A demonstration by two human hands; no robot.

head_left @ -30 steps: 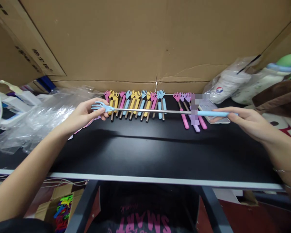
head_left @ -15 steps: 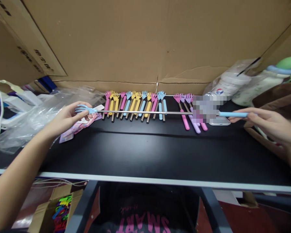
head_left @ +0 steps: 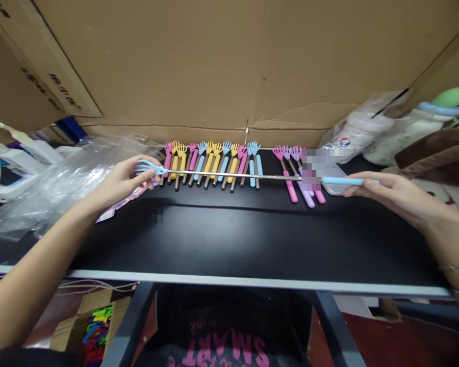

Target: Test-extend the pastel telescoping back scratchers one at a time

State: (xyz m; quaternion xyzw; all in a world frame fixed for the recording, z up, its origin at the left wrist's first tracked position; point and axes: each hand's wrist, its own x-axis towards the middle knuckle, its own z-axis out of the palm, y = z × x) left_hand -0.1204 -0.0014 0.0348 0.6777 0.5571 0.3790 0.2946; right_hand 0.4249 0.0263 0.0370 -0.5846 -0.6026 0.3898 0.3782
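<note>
Head view: the left hand (head_left: pixel 117 182) clasps the claw (head_left: pixel 150 167), the right hand (head_left: pixel 392 192) the handle (head_left: pixel 342 181) of a blue back scratcher (head_left: pixel 266 177) above the tabletop (head_left: pixel 229 244). Coloured scratchers (head_left: pixel 215 167) lie beyond; clear plastic (head_left: pixel 76 171) crowds the left, a bagged cup (head_left: pixel 361 130) the right.

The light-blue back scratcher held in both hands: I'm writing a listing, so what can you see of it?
The light-blue back scratcher has a plastic-looking, claw-shaped head, a long, thin, shiny metal-looking rod and a smooth matching handle. Pixelation hides where rod meets handle. It's held roughly level above the black table, the left hand pinching the head, the right hand gripping the handle's end.
</note>
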